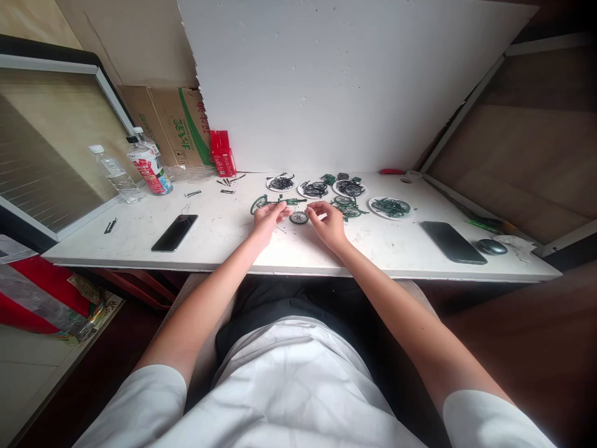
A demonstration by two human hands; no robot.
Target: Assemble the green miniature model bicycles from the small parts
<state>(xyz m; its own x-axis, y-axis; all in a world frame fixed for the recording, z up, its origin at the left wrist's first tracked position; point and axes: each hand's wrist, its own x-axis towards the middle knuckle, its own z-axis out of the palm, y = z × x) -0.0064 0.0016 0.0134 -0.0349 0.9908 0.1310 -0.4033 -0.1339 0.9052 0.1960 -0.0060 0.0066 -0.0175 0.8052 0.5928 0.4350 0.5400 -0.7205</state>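
My left hand [269,219] is closed around part of a green model bicycle frame [291,201], whose spoked wheel [259,204] sticks out to the left of the fingers. A black spoked wheel [299,218] lies between my two hands. My right hand [327,222] is beside that wheel on its right, thumb and fingertips brought together in a pinch; what they hold, if anything, is too small to make out. Just behind my right hand are more green bicycle parts [349,207].
Plates of black parts [282,182] stand along the back, and a plate of green parts [390,208] at the right. Phones [174,233] [453,242] flank my hands. Bottles [150,167] and a red box [223,154] stand back left; a mouse [492,247] lies far right.
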